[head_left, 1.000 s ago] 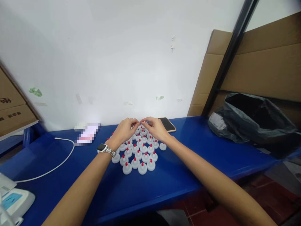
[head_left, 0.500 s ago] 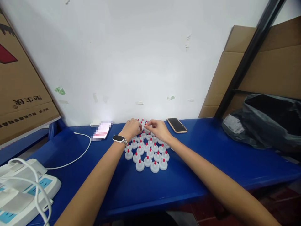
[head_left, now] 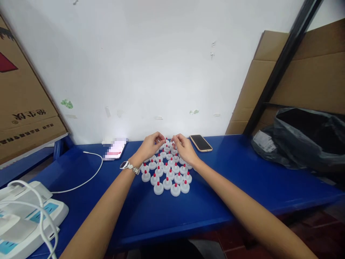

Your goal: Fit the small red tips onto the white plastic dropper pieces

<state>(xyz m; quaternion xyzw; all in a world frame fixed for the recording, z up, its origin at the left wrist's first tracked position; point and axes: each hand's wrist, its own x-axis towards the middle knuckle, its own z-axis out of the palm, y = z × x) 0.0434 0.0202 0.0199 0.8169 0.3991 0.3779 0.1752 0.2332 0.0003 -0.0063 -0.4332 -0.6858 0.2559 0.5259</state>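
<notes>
Several small white caps with red tips [head_left: 169, 177] stand packed in rows on the blue table [head_left: 205, 208]. My left hand [head_left: 150, 146], with a watch [head_left: 128, 166] on its wrist, reaches over the far left of the cluster, thumb and forefinger pinched on a cap in the back row. My right hand [head_left: 183, 148] mirrors it at the far right, fingers curled and pinched on a back-row cap. The two sets of fingertips sit a little apart. The caps under my palms are partly hidden.
A phone [head_left: 201, 142] lies face up right of the caps. A second phone [head_left: 115, 149] with a white cable [head_left: 81, 181] lies left. A white device [head_left: 25, 219] sits at the near left. A dark plastic bag [head_left: 302, 140] is at right, cardboard boxes [head_left: 24, 108] at left.
My hands have lifted slightly from the back rows and the fingertips have parted. The view has shifted a little; the caps have not visibly moved.
</notes>
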